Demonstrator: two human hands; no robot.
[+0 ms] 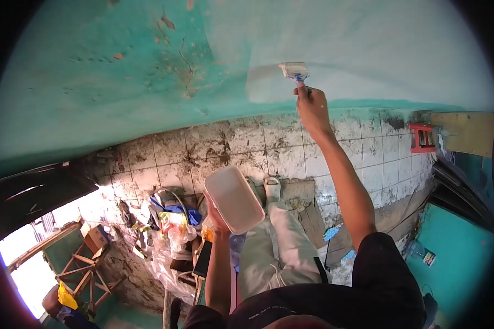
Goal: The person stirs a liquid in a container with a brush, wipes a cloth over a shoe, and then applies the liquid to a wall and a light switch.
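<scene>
My right hand [314, 107] is closed around the handle of a paintbrush [295, 71], raised with its bristles at the wall. White paint [368, 49] covers the right part of the green wall [132, 71], and the brush is near the left edge of that patch. My left hand [217, 216] grips a pale rectangular plastic tub [234, 199] from its left side, held at waist height. The tub's inside looks whitish. Most of the left fingers are hidden behind the tub.
Dirty white tiles [282, 137] run below the painted wall. Plastic bags [178, 236] and clutter lie at the left, near a wooden frame [85, 274]. A red plastic object [422, 138] is at the right. My sandalled foot [272, 189] stands beside cardboard [312, 222].
</scene>
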